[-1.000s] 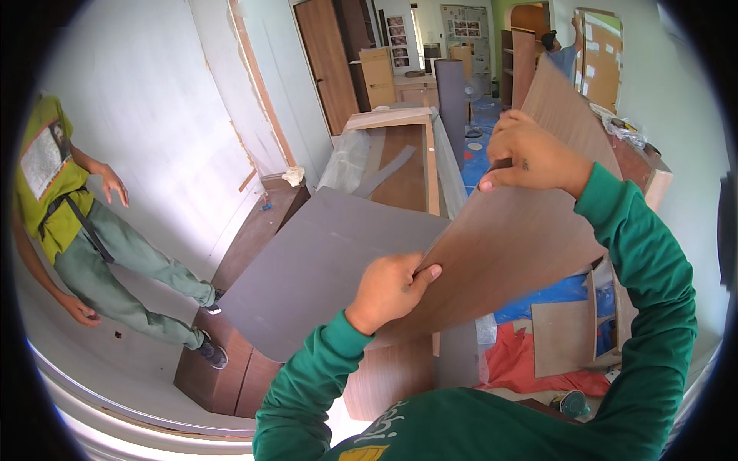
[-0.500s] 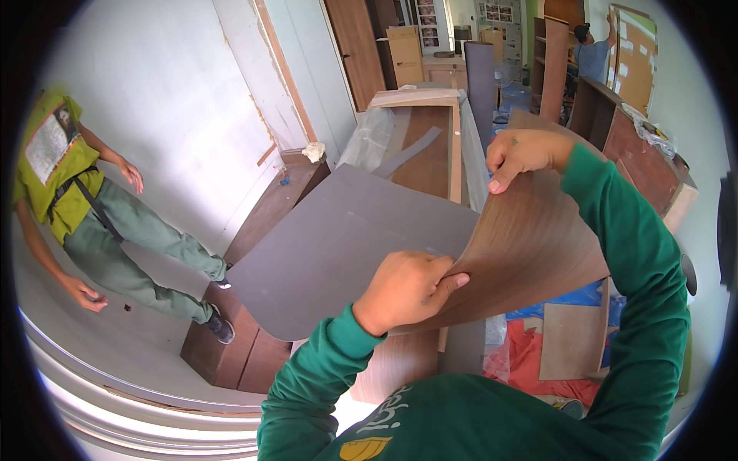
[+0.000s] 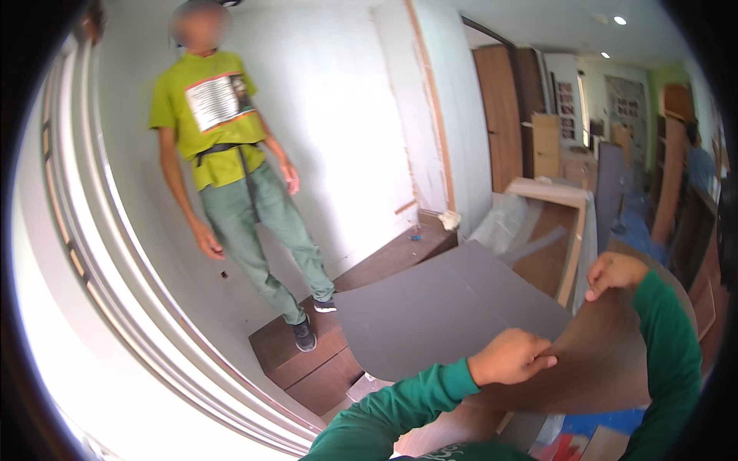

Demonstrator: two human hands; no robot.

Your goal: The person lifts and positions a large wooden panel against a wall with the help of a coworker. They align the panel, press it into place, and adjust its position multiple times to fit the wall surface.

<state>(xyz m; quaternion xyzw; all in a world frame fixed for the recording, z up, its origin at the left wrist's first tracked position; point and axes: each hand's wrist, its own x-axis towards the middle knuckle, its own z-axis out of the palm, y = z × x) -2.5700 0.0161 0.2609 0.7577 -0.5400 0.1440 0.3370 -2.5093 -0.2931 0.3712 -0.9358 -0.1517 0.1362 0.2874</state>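
Observation:
A large flexible laminate sheet (image 3: 453,311) is bent over in front of me. Its dark grey back faces up on the left, and its brown wood-grain face curls up on the right. My left hand (image 3: 510,357) pinches the sheet at the fold, thumb against the wood-grain side. Farther off to the right, my right hand (image 3: 617,275) is closed on the same curled edge, fingers pointing down. The sheet's lower right part is partly hidden by my right sleeve.
A person (image 3: 231,146) in a yellow-green shirt stands on a brown wooden platform (image 3: 307,369) at the left. Beyond the sheet lies a wood-framed cabinet carcass (image 3: 565,219) with plastic wrap. An upright grey roll (image 3: 609,180) stands behind. Another person (image 3: 699,161) is at far right.
The view has swung left and up, so the scene sits farther right and the standing person shows in full. Both my hands keep their hold on the laminate sheet.

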